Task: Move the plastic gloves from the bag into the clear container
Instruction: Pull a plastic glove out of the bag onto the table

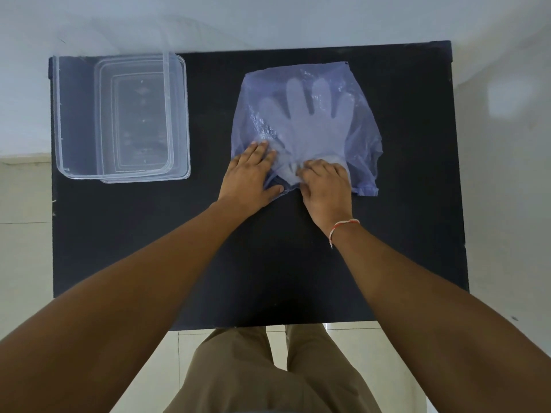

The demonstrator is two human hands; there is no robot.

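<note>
A translucent bluish plastic bag lies flat on the black table, right of centre. Pale plastic gloves show through it, fingers pointing away from me. My left hand lies flat on the bag's near left corner, fingers spread and pressing down. My right hand is at the bag's near opening, its fingers curled into the gloves' cuff end. The clear container stands at the table's far left, with nothing inside.
A clear lid lies under or beside the container on its right side. The black table ends near my legs at the bottom. White walls and pale floor tiles surround it.
</note>
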